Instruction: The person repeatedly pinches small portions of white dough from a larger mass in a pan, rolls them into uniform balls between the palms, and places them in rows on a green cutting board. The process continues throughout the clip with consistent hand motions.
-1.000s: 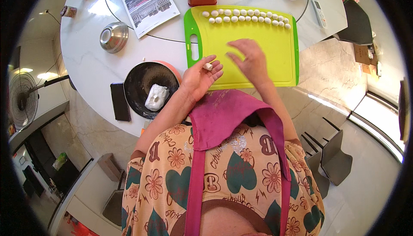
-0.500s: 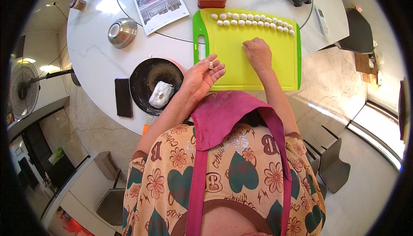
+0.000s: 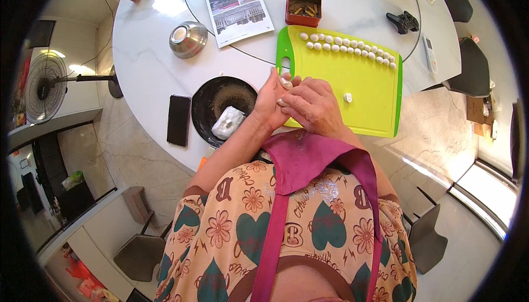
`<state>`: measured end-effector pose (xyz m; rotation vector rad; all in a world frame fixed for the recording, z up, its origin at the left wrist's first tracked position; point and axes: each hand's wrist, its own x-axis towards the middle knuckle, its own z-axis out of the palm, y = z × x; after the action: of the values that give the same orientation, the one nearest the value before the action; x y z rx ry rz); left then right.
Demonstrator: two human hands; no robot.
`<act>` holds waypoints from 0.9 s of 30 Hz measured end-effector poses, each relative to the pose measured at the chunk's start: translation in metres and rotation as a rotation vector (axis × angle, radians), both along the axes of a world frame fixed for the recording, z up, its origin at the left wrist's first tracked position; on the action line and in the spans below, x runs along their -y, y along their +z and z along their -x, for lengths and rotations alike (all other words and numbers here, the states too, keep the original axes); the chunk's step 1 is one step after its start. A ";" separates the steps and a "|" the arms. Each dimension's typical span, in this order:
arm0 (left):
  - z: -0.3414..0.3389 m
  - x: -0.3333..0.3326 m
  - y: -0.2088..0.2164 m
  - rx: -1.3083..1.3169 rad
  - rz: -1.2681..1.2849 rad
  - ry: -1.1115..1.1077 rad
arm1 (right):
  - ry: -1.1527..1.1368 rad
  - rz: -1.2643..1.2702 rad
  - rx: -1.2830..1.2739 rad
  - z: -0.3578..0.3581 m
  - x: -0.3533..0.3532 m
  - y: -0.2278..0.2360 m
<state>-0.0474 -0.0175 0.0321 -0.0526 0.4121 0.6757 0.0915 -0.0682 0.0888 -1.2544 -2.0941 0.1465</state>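
Over the left edge of the cutting board my two hands meet. My left hand [image 3: 269, 104] is turned palm up, its thumb and fingers closed around a small piece of white dough [image 3: 285, 83]. Against that palm my right hand [image 3: 315, 108] pinches another bit of the dough [image 3: 282, 102] between its fingertips. On the yellow-green cutting board [image 3: 369, 117] lies a single uneven dough lump [image 3: 347, 98]. Two rows of small white dough balls [image 3: 345, 42] run along the board's far side. A larger block of white dough [image 3: 228, 123] rests in a black pan [image 3: 205, 95] by my left forearm.
Left of the pan lies a black phone [image 3: 178, 120]. Beyond it are an overturned steel bowl [image 3: 188, 39] and a printed sheet [image 3: 237, 10]. A red tin with cigarette butts [image 3: 303, 9] stands behind the board. To the right are a game controller [image 3: 403, 22] and a white remote [image 3: 430, 54].
My right hand has come from over the board to my left hand. A dough lump now lies on the board where none showed before. The whole view has shifted.
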 end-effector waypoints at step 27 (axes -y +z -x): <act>-0.019 0.001 0.069 0.064 -0.215 0.116 | 0.138 0.045 0.082 0.008 -0.054 0.017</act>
<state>-0.0286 -0.0181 0.1006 0.1056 0.2744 0.8267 0.0838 -0.0143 0.1056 -1.1600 -2.2601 0.2079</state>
